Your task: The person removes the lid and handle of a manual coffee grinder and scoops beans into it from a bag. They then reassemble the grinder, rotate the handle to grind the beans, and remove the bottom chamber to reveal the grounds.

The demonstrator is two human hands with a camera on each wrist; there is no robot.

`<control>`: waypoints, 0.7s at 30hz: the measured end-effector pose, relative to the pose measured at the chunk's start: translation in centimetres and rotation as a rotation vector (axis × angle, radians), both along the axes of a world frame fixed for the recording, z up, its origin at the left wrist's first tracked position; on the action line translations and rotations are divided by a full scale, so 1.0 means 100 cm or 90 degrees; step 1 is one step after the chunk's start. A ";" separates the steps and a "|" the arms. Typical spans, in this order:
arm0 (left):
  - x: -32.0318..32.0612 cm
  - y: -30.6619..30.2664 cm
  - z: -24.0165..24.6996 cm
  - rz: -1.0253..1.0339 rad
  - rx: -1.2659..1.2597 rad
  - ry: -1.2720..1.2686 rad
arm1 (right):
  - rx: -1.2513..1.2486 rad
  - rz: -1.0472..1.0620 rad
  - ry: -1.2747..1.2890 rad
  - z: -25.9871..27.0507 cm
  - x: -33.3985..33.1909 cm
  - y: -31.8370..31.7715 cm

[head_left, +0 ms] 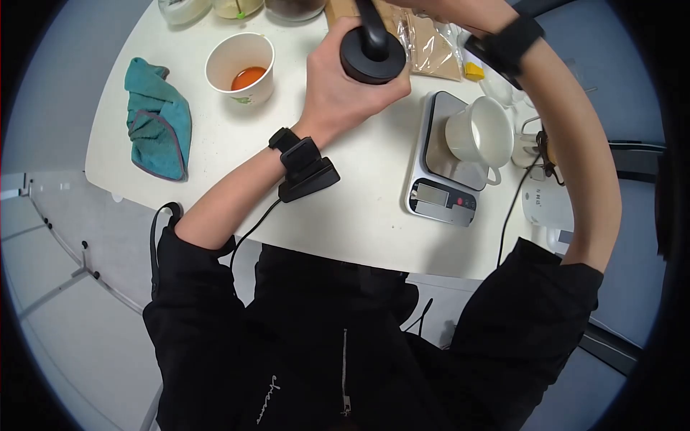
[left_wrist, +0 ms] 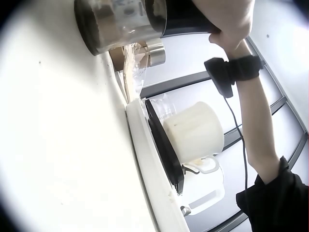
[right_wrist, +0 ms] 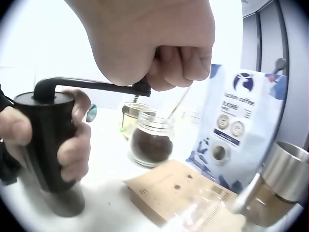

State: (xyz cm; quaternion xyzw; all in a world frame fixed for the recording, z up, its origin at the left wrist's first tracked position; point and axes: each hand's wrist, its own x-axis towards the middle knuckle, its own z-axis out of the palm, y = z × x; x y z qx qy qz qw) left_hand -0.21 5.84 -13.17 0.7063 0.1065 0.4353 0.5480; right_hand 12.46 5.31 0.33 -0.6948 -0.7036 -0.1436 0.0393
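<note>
My left hand (head_left: 334, 100) grips the black body of a hand coffee grinder (head_left: 366, 70), which stands upright on the white table. In the right wrist view, its lower part (right_wrist: 67, 203) is see-through grey below the fingers. A black crank (right_wrist: 104, 85) reaches out sideways from the grinder's top. My right hand (right_wrist: 152, 43) curls its fingers round the crank's outer end, hiding the knob. Only part of that hand shows at the top of the head view. Right of the grinder, a white cup (head_left: 467, 140) sits on a digital scale (head_left: 442, 197).
A paper cup (head_left: 241, 68) holding reddish liquid and a teal cloth (head_left: 158, 122) lie to the left. Behind are a glass jar (right_wrist: 152, 142) of dark grounds, a brown paper packet (right_wrist: 169, 188), a coffee bag (right_wrist: 236, 125) and a metal-topped container (right_wrist: 285, 174). A cable (head_left: 514, 215) runs at the right.
</note>
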 end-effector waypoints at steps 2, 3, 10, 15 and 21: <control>0.001 0.000 -0.002 0.012 0.008 -0.016 | -0.013 -0.014 -0.023 0.002 0.017 -0.023; 0.002 0.001 -0.003 0.020 0.019 -0.027 | -0.028 -0.049 -0.045 0.005 0.014 -0.039; 0.004 0.002 -0.006 0.022 0.021 -0.066 | 0.027 -0.013 -0.072 -0.012 -0.003 -0.138; 0.003 -0.001 -0.008 0.005 -0.028 -0.070 | -0.069 0.185 -0.053 -0.006 -0.060 -0.128; -0.018 -0.002 0.012 -0.230 -0.431 -0.048 | 0.035 0.309 0.023 -0.025 -0.093 -0.036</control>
